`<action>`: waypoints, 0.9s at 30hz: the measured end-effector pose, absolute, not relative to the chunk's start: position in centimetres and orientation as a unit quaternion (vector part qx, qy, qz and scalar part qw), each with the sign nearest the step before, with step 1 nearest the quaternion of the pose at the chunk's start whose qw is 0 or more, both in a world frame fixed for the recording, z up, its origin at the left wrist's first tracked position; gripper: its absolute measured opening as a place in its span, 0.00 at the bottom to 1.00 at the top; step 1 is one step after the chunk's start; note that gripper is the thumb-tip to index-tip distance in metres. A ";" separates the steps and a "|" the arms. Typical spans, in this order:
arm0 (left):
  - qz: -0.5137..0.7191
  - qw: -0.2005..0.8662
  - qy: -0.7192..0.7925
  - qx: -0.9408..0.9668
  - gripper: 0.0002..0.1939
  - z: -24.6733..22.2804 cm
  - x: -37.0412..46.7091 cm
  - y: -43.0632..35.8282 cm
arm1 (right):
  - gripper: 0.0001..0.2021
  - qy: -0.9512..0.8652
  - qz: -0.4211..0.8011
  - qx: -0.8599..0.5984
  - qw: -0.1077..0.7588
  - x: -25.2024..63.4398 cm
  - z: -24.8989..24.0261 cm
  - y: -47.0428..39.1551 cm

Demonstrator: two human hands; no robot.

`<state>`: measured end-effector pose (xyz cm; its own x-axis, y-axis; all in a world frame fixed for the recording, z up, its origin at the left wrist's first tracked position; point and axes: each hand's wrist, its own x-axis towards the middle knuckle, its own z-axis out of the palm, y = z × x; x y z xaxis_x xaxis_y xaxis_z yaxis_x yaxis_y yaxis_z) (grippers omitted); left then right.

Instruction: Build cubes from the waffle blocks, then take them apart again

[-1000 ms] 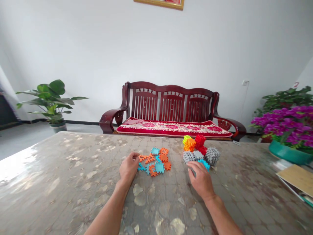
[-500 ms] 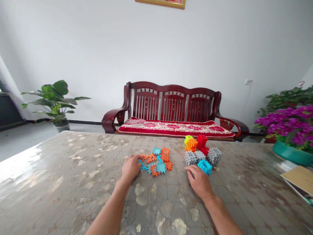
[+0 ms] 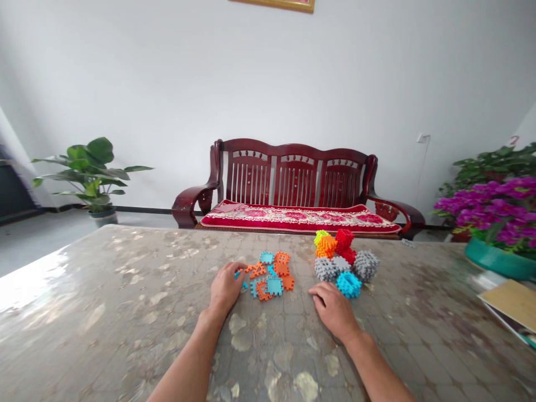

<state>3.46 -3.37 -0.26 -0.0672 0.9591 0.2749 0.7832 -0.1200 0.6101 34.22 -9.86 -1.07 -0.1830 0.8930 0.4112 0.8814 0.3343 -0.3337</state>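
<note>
Flat interlocking pieces with toothed edges lie in a loose group, among them a light blue square piece (image 3: 274,286) and an orange square piece (image 3: 282,269). At the group's left edge my left hand (image 3: 226,287) has its fingers closed on a blue toothed piece (image 3: 240,277), mostly covered by the fingertips. My right hand (image 3: 334,310) rests on the table with nothing visible in it, thumb and fingers a little apart. Just beyond it sits a blue knobbly block (image 3: 348,284), beside a grey knobbly block (image 3: 367,266) and an orange one (image 3: 326,246).
The long table (image 3: 138,312) has a glossy patterned cover. A flower pot (image 3: 498,259) with purple flowers and a stack of papers (image 3: 513,304) stand on its right side. Behind the table are a wooden bench (image 3: 295,176) and a potted plant (image 3: 94,173).
My left hand has drawn the blue piece slightly left, apart from the group. My right hand has shifted a little left, away from the blue block. The view has turned slightly.
</note>
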 end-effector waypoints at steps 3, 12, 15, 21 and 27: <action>0.341 0.139 0.590 0.719 0.11 -0.2 4.2 -3.7 | 0.13 -0.771 0.014 -0.575 0.274 34.2 -1.1 -9.8; 0.305 0.104 0.513 0.795 0.13 0.0 5.0 -4.1 | 0.12 -0.770 0.020 -0.571 0.283 34.4 -1.4 -9.6; 0.288 0.103 0.523 0.796 0.15 0.0 5.0 -4.2 | 0.12 -0.769 0.020 -0.572 0.284 34.4 -1.5 -9.5; 0.265 0.107 0.529 0.799 0.21 -0.3 5.0 -4.1 | 0.12 -0.768 0.018 -0.574 0.283 34.4 -1.4 -9.5; 0.249 0.116 0.518 0.810 0.28 -0.6 5.0 -4.1 | 0.13 -0.767 0.029 -0.578 0.278 34.4 -1.3 -9.6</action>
<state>4.96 -4.13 -0.62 0.3389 0.8969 0.2841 0.7813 -0.4365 0.4461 34.36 -9.57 -1.32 -0.1770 0.9022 0.3932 0.8703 0.3301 -0.3655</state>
